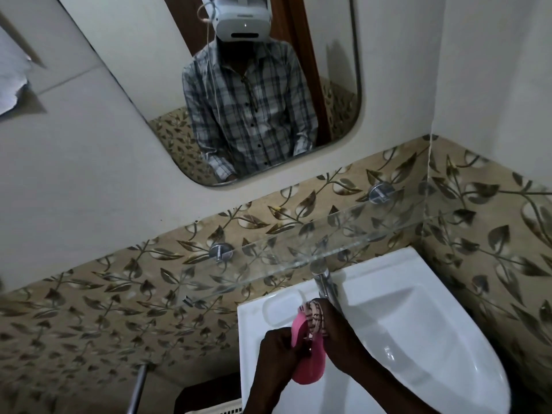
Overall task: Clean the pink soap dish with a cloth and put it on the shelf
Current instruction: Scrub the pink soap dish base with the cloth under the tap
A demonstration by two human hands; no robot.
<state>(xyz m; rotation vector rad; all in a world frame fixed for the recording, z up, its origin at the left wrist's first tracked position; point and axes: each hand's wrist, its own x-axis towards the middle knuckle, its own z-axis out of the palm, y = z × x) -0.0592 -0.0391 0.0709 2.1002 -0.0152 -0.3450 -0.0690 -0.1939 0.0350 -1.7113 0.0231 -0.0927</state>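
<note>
The pink soap dish (309, 364) is held tilted over the left rim of the white sink (418, 324). My left hand (276, 351) grips its left edge. My right hand (337, 336) holds a striped pink-and-black cloth (312, 316) bunched against the dish's upper end. Above the sink, a clear glass shelf (298, 252) runs along the leaf-patterned tiles, carried by two round metal brackets (221, 252).
A chrome tap (324, 282) stands at the back of the sink, just behind the cloth. A mirror (209, 85) hangs above the shelf. A metal pipe (139, 389) and a dark bin (209, 395) sit lower left. The wall corner is close on the right.
</note>
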